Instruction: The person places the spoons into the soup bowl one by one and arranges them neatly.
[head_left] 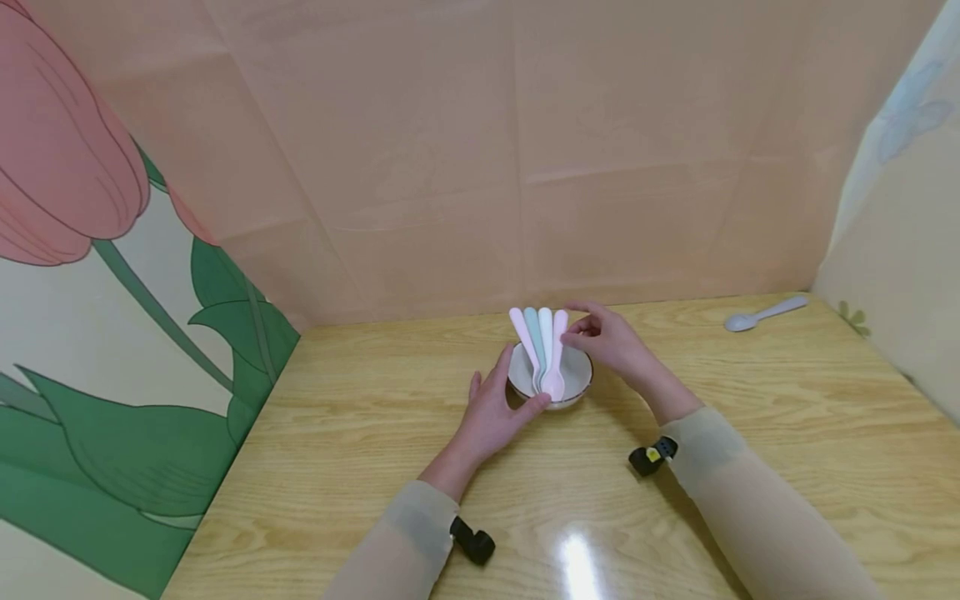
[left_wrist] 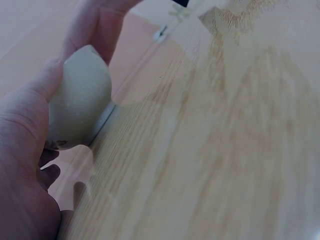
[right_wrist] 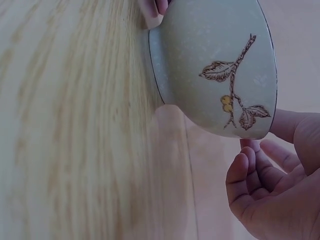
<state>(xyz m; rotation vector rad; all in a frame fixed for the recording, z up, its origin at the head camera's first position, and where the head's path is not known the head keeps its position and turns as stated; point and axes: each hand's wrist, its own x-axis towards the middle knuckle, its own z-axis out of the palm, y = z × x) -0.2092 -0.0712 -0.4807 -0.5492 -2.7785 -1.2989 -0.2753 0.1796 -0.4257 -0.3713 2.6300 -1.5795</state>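
Note:
A small cream bowl (head_left: 577,371) with a dark rim stands on the table, with several spoons leaning in it, handles up and fanned. They are a pink spoon (head_left: 554,379) at the right, a pale mint spoon (head_left: 546,329), a blue-green spoon (head_left: 532,327) and another pink spoon (head_left: 520,323) at the left. My left hand (head_left: 495,414) grips the bowl's left and near side, thumb at the near rim. At the bowl's right, my right hand (head_left: 606,337) pinches the right pink spoon's handle. The right wrist view shows a leaf-and-branch pattern on the bowl (right_wrist: 215,75); the spoons are hidden there.
A lilac spoon (head_left: 765,314) lies alone at the far right of the wooden table (head_left: 360,467). Behind the table hangs a peach cloth (head_left: 420,167). A wall with tulip print (head_left: 150,317) borders the left, and a pale wall (head_left: 900,250) the right.

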